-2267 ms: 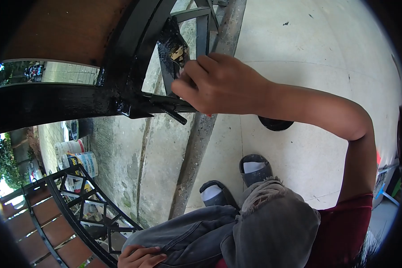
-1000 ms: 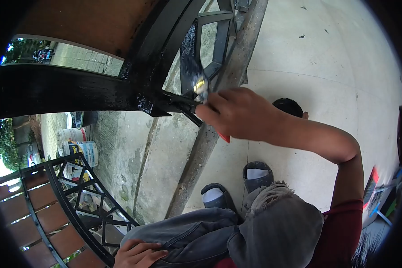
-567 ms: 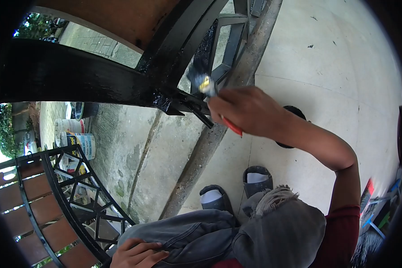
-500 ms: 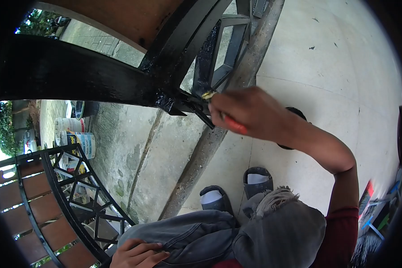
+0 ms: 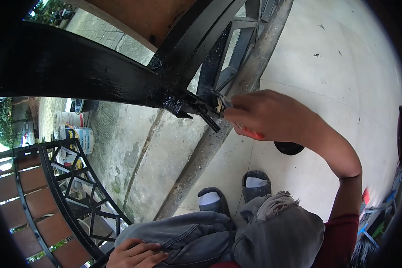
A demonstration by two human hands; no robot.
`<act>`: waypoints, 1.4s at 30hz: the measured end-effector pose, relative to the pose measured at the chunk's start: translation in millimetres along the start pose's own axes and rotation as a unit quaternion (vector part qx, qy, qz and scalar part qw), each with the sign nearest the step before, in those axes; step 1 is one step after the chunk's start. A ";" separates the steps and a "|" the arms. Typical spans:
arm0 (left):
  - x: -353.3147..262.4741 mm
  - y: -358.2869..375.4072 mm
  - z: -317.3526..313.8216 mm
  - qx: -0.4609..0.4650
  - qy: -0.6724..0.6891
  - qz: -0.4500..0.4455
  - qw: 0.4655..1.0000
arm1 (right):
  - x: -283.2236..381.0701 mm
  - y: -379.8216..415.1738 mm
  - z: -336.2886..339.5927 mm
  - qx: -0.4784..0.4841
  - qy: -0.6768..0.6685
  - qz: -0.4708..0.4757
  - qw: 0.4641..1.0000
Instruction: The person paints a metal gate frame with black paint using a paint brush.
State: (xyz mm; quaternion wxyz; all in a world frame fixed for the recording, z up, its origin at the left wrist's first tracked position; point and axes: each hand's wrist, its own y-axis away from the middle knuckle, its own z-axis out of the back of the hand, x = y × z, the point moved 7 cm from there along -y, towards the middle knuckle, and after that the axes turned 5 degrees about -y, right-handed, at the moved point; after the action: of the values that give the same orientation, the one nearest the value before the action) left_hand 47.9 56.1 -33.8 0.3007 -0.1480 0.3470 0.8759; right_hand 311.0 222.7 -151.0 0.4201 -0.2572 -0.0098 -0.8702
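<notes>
My right hand is closed around a paintbrush with a red handle. Its bristle end lies by the lower joint of a black metal frame, whose surface has a wet-looking shine. Slanted bars and a short protruding bar meet at that joint, just left of the brush. My left hand rests on my thigh in grey trousers, fingers stretched out and holding nothing.
A black round container stands on the pale tiled floor, partly behind my right forearm. Paint buckets stand at the left. Below them is a black metal frame with brown slats. My sandalled feet are on the floor.
My right hand and the brush have shifted slightly right in the view, and more of the black container shows. My left hand stays on my thigh.
</notes>
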 end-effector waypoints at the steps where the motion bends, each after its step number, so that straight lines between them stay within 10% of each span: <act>1: -2.5 -2.5 0.8 0.008 -0.017 -0.021 1.000 | -1.4 0.7 -0.6 0.001 -0.001 0.000 1.000; 20: -5.0 -41.2 23.0 -0.079 -0.018 -0.003 0.997 | -13.6 -2.0 4.9 -0.003 -0.051 -0.021 0.998; 37: 15.4 -51.6 15.0 0.044 0.016 -0.050 0.998 | -32.7 -24.1 15.4 0.008 -0.123 -0.033 0.992; 42: 14.1 -54.0 18.1 0.034 0.005 -0.068 0.997 | -39.1 -7.9 41.1 -0.204 -0.186 -0.083 0.957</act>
State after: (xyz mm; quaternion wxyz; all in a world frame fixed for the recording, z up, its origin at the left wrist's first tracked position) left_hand 70.1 105.9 -55.5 0.3625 -0.1649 0.3668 0.8407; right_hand 343.4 265.8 -131.6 0.2757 -0.4935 0.0689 -0.8220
